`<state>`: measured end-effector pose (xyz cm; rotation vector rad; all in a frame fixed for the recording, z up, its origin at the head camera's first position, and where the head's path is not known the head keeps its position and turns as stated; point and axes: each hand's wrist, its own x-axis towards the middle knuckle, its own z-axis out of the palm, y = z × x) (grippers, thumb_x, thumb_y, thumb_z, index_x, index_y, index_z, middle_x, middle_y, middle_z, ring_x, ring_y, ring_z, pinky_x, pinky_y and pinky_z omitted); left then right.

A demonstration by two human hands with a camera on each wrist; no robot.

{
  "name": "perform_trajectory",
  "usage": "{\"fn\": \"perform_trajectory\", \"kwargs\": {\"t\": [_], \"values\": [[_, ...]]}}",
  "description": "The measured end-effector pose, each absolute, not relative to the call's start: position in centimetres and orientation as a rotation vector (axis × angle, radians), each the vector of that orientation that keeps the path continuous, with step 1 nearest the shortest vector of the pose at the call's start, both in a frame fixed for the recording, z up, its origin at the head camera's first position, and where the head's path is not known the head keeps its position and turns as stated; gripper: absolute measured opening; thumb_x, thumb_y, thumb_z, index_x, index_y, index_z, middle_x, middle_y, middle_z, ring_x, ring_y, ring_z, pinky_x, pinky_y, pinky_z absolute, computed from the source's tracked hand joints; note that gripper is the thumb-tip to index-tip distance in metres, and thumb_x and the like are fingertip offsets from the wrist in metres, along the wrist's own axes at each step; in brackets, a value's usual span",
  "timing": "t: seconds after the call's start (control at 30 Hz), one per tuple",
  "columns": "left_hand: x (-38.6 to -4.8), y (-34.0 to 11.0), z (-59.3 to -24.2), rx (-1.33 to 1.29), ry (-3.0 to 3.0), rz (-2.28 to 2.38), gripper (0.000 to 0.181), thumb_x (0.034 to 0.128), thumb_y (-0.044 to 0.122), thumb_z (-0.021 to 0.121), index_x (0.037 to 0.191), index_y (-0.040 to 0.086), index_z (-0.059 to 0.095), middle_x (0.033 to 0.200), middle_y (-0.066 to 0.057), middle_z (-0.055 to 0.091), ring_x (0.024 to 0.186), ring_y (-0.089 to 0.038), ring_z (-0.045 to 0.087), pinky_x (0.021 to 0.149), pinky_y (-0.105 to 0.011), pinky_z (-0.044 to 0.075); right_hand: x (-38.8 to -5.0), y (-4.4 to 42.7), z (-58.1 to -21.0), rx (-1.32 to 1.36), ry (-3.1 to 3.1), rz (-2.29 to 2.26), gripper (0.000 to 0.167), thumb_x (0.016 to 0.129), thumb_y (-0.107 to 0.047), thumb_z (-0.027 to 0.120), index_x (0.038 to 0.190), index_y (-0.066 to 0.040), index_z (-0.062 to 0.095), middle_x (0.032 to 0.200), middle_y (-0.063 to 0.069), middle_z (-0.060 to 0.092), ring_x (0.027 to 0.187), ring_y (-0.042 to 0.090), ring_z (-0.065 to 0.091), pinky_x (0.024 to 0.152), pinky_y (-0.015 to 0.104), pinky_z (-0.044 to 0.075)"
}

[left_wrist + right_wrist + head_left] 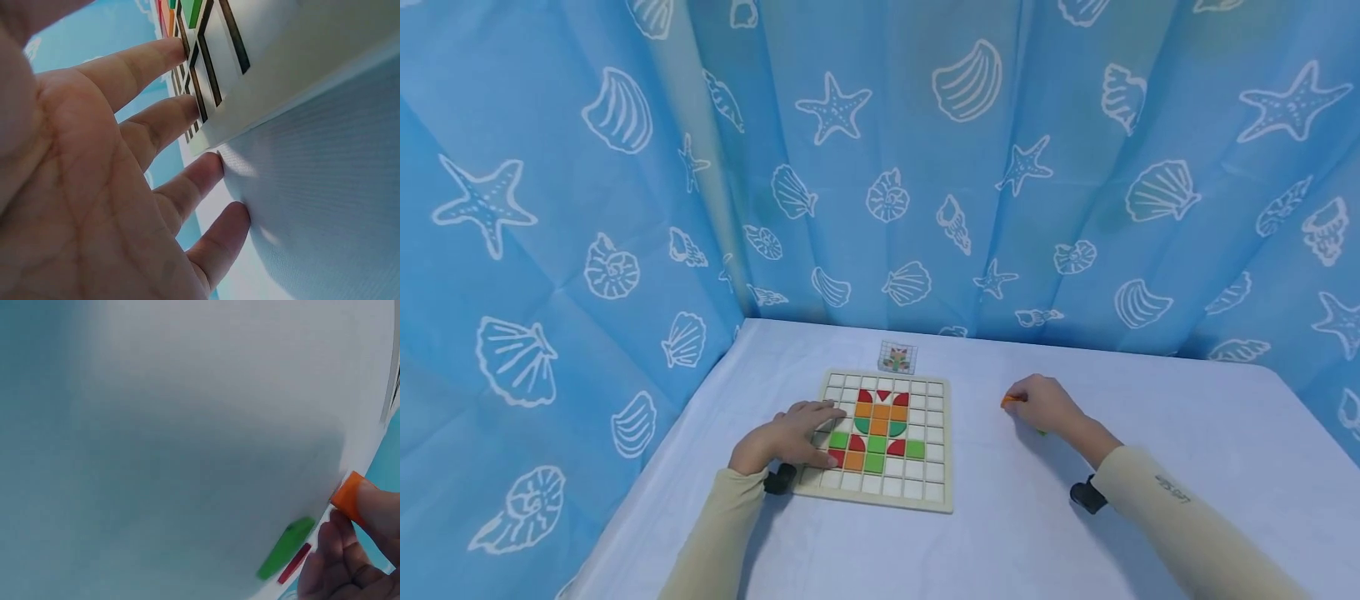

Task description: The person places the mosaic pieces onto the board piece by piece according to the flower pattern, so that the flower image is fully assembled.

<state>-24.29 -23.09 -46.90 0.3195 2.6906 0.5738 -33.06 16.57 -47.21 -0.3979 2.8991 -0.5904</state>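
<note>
My left hand [793, 433] rests with fingers spread over the left side of a pale grid board [948, 467]. In the left wrist view two fingertips touch the board's cells, and two others are at the white cloth beside its edge. Red, orange and green tiles form a figure in the board's middle; the left hand partly covers a red tile [836, 458]. To the right of the board, my right hand [1047, 406] pinches an orange tile [347, 489] between thumb and fingers. Near it lie a green piece [286, 549] and a red piece [294, 564].
A small pattern card [897, 357] with a coloured figure on a grid lies just behind the board. White cloth [1000, 533] covers the table. A blue curtain [880, 167] with white shell and starfish prints hangs behind and at the left.
</note>
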Motion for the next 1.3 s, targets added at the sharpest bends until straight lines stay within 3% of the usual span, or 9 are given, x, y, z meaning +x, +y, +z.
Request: {"fn": "perform_trajectory", "kwargs": {"t": [0.17,0.4,0.6,0.77,0.97,1.2,1.3], "values": [[-24.1,-22.7,-46.9,0.332,2.694,0.577,0.075,0.0821,0.035,0.08,0.148,0.022,0.045,0.161,-0.007,0.031,0.148,-0.037,0.021,0.115,-0.069,0.018,-33.1,15.6,-47.1,-0.399,2.885,-0.725,0.022,0.094,-0.013,0.065,0.111,-0.001,0.071,0.107,0.015,0.069,0.089,0.024,0.058,0.084,0.041,0.056],[-24.3,-22.7,-46.8,0.324,2.7,0.567,0.075,0.0821,0.035,0.08,0.148,0.023,0.045,0.161,-0.007,0.031,0.149,-0.036,0.021,0.115,-0.069,0.018,-33.1,14.6,-47.2,-0.364,2.837,-1.014,0.034,0.091,-0.003,0.06,0.125,-0.002,0.059,0.106,0.017,0.067,0.083,0.021,0.063,0.074,0.032,0.058],[-24.4,-22.8,-47.1,0.318,2.694,0.57,0.076,0.0822,0.036,0.08,0.148,0.024,0.045,0.161,-0.006,0.03,0.148,-0.036,0.021,0.115,-0.068,0.018,-32.7,13.8,-48.0,-0.395,2.836,-0.979,0.028,0.092,-0.006,0.062,0.12,-0.008,0.065,0.108,0.015,0.067,0.084,0.02,0.062,0.075,0.032,0.058],[-24.3,-22.8,-47.3,0.322,2.69,0.582,0.075,0.082,0.036,0.08,0.148,0.024,0.045,0.161,-0.006,0.031,0.148,-0.036,0.022,0.115,-0.068,0.019,-31.9,12.6,-48.1,-0.395,2.808,-1.027,0.03,0.091,-0.007,0.065,0.121,-0.006,0.065,0.104,0.014,0.068,0.071,0.017,0.061,0.066,0.028,0.057],[-24.4,-22.8,-47.1,0.314,2.689,0.578,0.076,0.0816,0.034,0.08,0.148,0.024,0.045,0.161,-0.007,0.03,0.148,-0.037,0.021,0.114,-0.07,0.019,-30.7,10.5,-47.7,-0.449,2.81,-1.05,0.023,0.092,-0.009,0.065,0.115,-0.004,0.063,0.095,0.008,0.066,0.075,0.016,0.059,0.066,0.025,0.055],[-24.3,-22.6,-46.4,0.296,2.659,0.615,0.074,0.0825,0.029,0.08,0.147,0.02,0.045,0.161,-0.009,0.029,0.149,-0.034,0.022,0.115,-0.059,0.031,-29.5,8.2,-47.5,-0.543,2.763,-1.055,0.023,0.092,-0.013,0.069,0.114,-0.007,0.064,0.09,0.001,0.064,0.076,0.015,0.056,0.064,0.023,0.052],[-24.3,-22.8,-46.5,0.295,2.656,0.616,0.074,0.0826,0.029,0.08,0.147,0.02,0.045,0.161,-0.01,0.029,0.149,-0.034,0.022,0.115,-0.059,0.031,-29.0,7.2,-47.6,-0.576,2.751,-1.073,0.02,0.091,-0.012,0.07,0.11,-0.009,0.066,0.088,-0.001,0.064,0.077,0.014,0.056,0.067,0.022,0.052]]}}
